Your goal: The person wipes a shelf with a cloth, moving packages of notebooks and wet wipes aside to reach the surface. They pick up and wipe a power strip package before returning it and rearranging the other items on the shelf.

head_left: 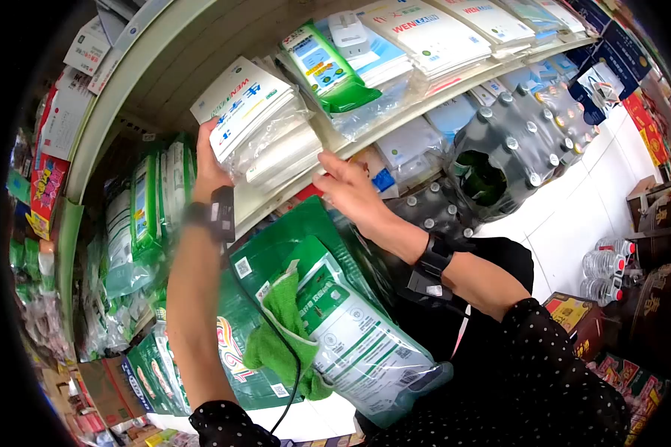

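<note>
Left fingers (pixel 207 143) apparently grip the notebook stack (pixel 255 115), right fingers (pixel 340 168) spread beside it, green packet (pixel 328 71) nearby.

Shop: notebooks (pixel 259 115) stacked along shelf (pixel 399 115), shrink-wrapped bottles (pixel 516 141) below.

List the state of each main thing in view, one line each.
Left hand: against notebook stack, grip unclear
Right hand: open
Notebook stack: uneven, partly plastic-covered
Green packet: lying flat, seal unclear
Green cloth: crumpled, draped
Bottle pack: film-wrapped, hole at one end
</note>
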The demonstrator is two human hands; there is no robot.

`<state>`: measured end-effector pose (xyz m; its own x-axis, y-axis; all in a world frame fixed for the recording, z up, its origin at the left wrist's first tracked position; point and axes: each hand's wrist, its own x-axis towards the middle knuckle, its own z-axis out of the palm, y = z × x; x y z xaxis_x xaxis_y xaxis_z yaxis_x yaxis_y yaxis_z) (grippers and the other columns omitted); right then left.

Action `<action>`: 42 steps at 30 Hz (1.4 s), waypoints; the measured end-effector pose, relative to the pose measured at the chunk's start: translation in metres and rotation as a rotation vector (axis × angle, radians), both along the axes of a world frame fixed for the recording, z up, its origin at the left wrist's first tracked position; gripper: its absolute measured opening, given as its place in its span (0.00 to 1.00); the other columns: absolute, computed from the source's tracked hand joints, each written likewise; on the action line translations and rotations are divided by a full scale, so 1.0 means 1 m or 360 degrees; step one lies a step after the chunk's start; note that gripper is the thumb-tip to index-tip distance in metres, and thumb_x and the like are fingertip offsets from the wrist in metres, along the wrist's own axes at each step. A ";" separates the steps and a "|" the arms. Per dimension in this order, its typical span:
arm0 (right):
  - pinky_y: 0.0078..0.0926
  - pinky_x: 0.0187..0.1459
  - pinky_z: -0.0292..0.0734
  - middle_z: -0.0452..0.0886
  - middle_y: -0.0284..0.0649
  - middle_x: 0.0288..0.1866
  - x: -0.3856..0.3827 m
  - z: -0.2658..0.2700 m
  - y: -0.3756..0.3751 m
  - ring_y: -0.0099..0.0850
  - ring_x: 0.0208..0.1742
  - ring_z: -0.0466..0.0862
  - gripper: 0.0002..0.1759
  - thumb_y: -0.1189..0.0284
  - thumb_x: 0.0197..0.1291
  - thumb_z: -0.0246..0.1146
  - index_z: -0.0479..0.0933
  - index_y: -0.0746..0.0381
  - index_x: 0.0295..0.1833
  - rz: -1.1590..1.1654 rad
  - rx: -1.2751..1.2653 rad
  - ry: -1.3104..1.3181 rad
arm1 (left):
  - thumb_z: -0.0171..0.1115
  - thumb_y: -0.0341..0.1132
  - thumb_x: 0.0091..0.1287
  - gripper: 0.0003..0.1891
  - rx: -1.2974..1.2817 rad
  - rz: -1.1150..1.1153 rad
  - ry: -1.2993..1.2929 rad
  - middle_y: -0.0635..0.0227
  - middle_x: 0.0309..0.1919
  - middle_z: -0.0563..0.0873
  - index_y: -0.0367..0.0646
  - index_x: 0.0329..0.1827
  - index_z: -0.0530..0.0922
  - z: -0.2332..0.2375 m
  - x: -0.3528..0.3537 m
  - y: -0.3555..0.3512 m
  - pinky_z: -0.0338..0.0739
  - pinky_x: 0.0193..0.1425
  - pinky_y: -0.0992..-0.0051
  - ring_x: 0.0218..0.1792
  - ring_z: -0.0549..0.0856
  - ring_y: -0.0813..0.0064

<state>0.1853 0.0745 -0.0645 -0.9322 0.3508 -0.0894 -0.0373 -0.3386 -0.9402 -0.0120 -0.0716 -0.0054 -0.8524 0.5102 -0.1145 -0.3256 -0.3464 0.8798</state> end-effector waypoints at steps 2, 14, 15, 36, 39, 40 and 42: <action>0.26 0.60 0.61 0.61 0.49 0.68 0.003 -0.005 0.011 0.31 0.63 0.61 0.35 0.68 0.62 0.60 0.56 0.72 0.71 0.0215 -0.0019 -0.0032 | 0.56 0.45 0.64 0.24 0.0014 -0.0047 -0.0080 0.57 0.51 0.82 0.35 0.56 0.74 0.007 0.002 0.003 0.76 0.57 0.70 0.50 0.83 0.66; 0.34 0.75 0.39 0.31 0.48 0.79 0.003 -0.022 0.013 0.33 0.79 0.35 0.42 0.72 0.61 0.60 0.45 0.69 0.74 0.0505 0.0113 0.0275 | 0.49 0.47 0.66 0.26 -0.0251 0.0127 -0.0228 0.57 0.54 0.81 0.36 0.59 0.73 0.017 0.030 0.026 0.76 0.57 0.70 0.50 0.83 0.65; 0.34 0.75 0.37 0.31 0.49 0.79 0.002 -0.021 0.012 0.33 0.79 0.33 0.42 0.73 0.61 0.60 0.45 0.69 0.74 0.0506 0.0112 0.0262 | 0.49 0.47 0.66 0.26 -0.0259 0.0139 -0.0225 0.57 0.54 0.81 0.36 0.59 0.73 0.019 0.031 0.028 0.76 0.57 0.70 0.50 0.83 0.65; 0.26 0.59 0.68 0.73 0.46 0.59 -0.001 -0.015 0.040 0.32 0.63 0.71 0.28 0.74 0.59 0.61 0.67 0.62 0.66 0.0028 0.0064 0.0063 | 0.54 0.45 0.63 0.25 -0.0145 0.0089 -0.0199 0.58 0.51 0.82 0.35 0.57 0.73 0.014 0.022 0.020 0.75 0.57 0.69 0.50 0.82 0.65; 0.24 0.57 0.68 0.75 0.46 0.56 -0.002 -0.012 0.043 0.30 0.61 0.72 0.25 0.73 0.59 0.61 0.69 0.62 0.63 0.0091 0.0071 0.0023 | 0.55 0.46 0.63 0.25 -0.0197 0.0035 0.0142 0.58 0.51 0.82 0.35 0.57 0.73 0.008 0.026 0.015 0.75 0.57 0.70 0.50 0.82 0.66; 0.24 0.56 0.68 0.75 0.46 0.56 -0.002 -0.010 0.044 0.29 0.60 0.72 0.25 0.73 0.58 0.61 0.70 0.62 0.62 0.0117 0.0020 0.0032 | 0.55 0.46 0.63 0.25 -0.0175 0.0021 0.0043 0.59 0.51 0.82 0.35 0.57 0.73 0.006 0.022 0.015 0.75 0.57 0.70 0.50 0.82 0.66; 0.23 0.55 0.69 0.75 0.46 0.56 -0.003 -0.010 0.043 0.28 0.60 0.73 0.23 0.73 0.58 0.60 0.72 0.62 0.61 0.0144 -0.0040 0.0056 | 0.55 0.46 0.63 0.25 -0.0128 -0.0001 -0.0148 0.59 0.52 0.82 0.35 0.57 0.73 0.006 0.011 0.013 0.75 0.57 0.70 0.50 0.82 0.67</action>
<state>0.1827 0.1176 -0.0750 -0.9627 0.2630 -0.0640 -0.0380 -0.3655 -0.9300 -0.0007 -0.0590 0.0009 -0.8358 0.4969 -0.2336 -0.4072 -0.2755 0.8708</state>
